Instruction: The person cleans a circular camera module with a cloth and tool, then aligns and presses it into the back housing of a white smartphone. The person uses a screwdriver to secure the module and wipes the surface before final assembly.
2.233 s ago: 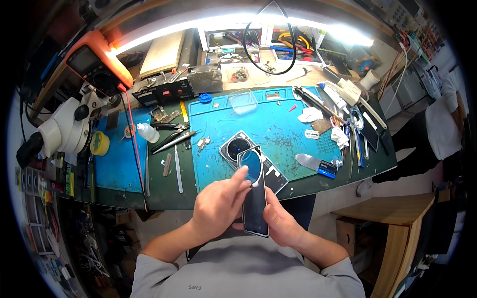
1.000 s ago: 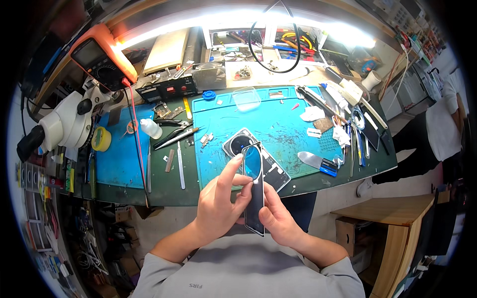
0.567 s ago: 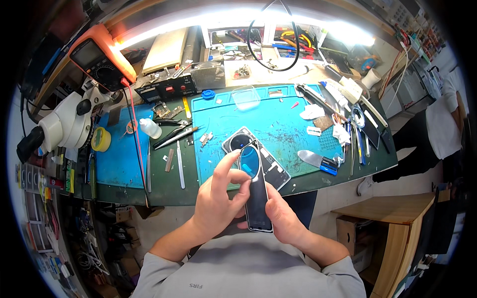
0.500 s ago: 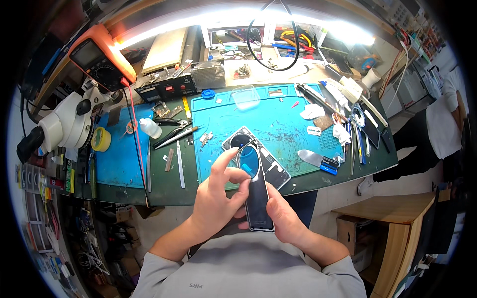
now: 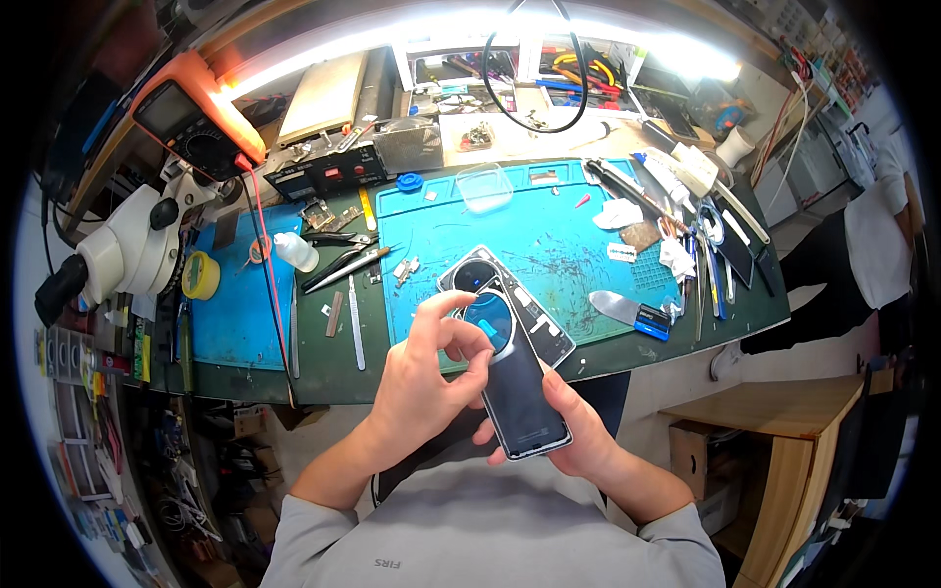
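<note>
My right hand [image 5: 580, 423] is closed around the lower right side of a dark phone back cover [image 5: 529, 397], tilted over the bench's front edge. The cover has a pale rim and a large round opening near its top, with blue showing through. At the opening's left edge is my left hand [image 5: 431, 363], index finger curled over the rim and thumb pressed in close to the other fingers. Whatever the left fingertips pinch is too small to make out. Behind the cover, an opened phone body [image 5: 545, 328] lies slanted on the blue work mat [image 5: 412, 220].
A scraper blade [image 5: 613, 307] and blue box [image 5: 652, 321] lie right of the phone; loose tools [image 5: 706, 255] crowd beyond. Left are tweezers [image 5: 355, 323], pliers [image 5: 338, 265], a white bottle [image 5: 296, 251] and a microscope [image 5: 127, 240]. A black cable loop [image 5: 490, 83] hangs above.
The back cover has turned to show more of its dark face, its lower end swinging right along with my right hand. My left index finger has curled in closer to the rim.
</note>
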`<action>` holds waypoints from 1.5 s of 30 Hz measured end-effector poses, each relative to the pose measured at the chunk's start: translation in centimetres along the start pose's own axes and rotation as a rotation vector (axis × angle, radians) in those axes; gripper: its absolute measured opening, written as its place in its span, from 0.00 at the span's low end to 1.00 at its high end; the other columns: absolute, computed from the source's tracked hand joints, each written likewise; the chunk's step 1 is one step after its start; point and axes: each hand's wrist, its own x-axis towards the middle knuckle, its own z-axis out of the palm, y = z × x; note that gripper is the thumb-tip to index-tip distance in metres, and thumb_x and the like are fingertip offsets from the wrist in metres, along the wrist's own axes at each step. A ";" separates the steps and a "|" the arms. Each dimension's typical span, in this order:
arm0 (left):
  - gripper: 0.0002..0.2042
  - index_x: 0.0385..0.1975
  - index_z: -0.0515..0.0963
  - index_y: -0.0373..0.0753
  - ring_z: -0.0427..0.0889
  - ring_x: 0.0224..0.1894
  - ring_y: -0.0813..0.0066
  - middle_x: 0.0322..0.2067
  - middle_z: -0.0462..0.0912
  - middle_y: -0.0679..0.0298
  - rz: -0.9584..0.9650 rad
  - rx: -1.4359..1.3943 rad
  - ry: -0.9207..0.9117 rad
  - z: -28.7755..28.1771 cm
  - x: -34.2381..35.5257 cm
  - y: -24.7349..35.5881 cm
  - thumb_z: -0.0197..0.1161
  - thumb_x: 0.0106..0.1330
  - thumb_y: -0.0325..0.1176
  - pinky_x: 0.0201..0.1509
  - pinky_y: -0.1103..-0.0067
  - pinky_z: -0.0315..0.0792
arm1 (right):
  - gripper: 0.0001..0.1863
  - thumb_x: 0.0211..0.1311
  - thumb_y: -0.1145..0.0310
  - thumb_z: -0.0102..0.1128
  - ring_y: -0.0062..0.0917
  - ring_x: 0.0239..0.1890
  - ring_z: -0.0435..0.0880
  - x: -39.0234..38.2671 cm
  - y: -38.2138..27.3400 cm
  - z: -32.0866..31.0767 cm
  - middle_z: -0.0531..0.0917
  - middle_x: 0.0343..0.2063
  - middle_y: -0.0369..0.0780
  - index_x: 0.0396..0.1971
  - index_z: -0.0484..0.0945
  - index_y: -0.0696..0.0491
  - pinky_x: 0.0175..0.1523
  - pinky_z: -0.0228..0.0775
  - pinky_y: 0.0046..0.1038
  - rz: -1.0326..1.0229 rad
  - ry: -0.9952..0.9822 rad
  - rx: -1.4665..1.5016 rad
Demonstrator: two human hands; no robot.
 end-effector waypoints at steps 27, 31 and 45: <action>0.24 0.59 0.70 0.36 0.82 0.32 0.83 0.33 0.90 0.67 -0.132 -0.004 0.096 -1.7 2.3 0.0 0.71 0.65 0.24 0.38 0.81 0.69 | 0.43 0.81 0.36 0.39 0.44 0.50 0.89 -2.3 -0.3 -1.7 0.78 0.60 0.56 0.83 0.47 0.47 0.45 0.90 0.46 0.023 -0.064 0.267; 0.24 0.59 0.70 0.36 0.83 0.33 0.82 0.33 0.90 0.67 -0.081 0.089 0.103 -2.3 2.7 0.1 0.71 0.65 0.24 0.39 0.80 0.71 | 0.46 0.80 0.34 0.37 0.45 0.50 0.88 -2.8 -0.5 -1.5 0.76 0.61 0.59 0.84 0.42 0.49 0.43 0.91 0.46 0.037 -0.038 0.202; 0.23 0.58 0.69 0.38 0.86 0.35 0.78 0.33 0.89 0.66 0.229 0.361 0.032 -3.4 3.2 2.1 0.69 0.65 0.20 0.42 0.80 0.73 | 0.45 0.79 0.35 0.40 0.48 0.49 0.89 -4.7 -1.6 -1.2 0.77 0.60 0.60 0.83 0.46 0.49 0.41 0.91 0.46 0.120 -0.053 0.231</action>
